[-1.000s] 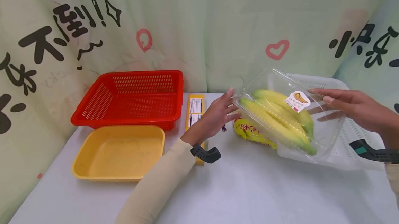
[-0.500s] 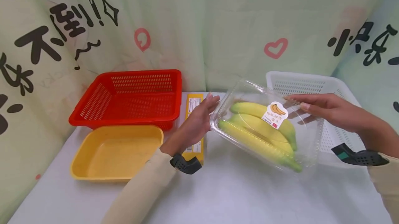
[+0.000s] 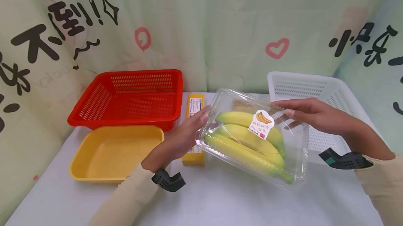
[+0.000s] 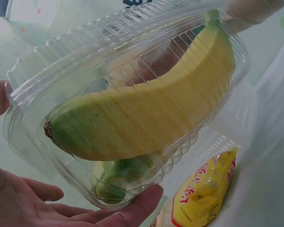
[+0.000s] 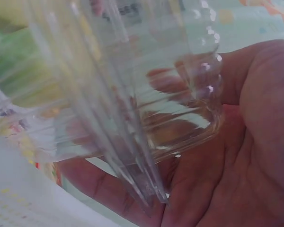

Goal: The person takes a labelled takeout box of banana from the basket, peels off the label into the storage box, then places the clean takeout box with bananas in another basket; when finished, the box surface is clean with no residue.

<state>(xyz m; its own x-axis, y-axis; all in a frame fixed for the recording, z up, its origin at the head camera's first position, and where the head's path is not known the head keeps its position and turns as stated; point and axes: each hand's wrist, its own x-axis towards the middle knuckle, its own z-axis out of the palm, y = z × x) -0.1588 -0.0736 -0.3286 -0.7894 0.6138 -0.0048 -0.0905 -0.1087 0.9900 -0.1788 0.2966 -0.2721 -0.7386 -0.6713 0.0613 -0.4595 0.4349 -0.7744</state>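
Observation:
A clear plastic clamshell box of bananas point(image 3: 245, 138), with a white banana label point(image 3: 261, 124) on its lid, is held tilted above the table. My left hand point(image 3: 182, 138) grips its left end, and in the left wrist view the fingers point(image 4: 137, 205) reach beneath that end while the thumb lies at the rim. On the opposite side my right hand point(image 3: 318, 117) holds the upper right part, thumb on top. Through the clear plastic in the right wrist view, the fingers point(image 5: 109, 189) show under the box's corner. Several bananas point(image 4: 146, 118) lie inside, yellow with green ends.
At the back left stands a red basket point(image 3: 145, 110), with a yellow tray point(image 3: 116, 154) in front. A narrow yellow box point(image 3: 194, 159) lies beside them, partly behind my left hand. A white basket point(image 3: 327, 96) stands back right. The left wrist view shows a yellow snack bag point(image 4: 206, 191).
Both hands have brought the banana box left and toward me, away from the white basket. The left hand now sits closer around the box's left end. The snack bag has gone behind the box.

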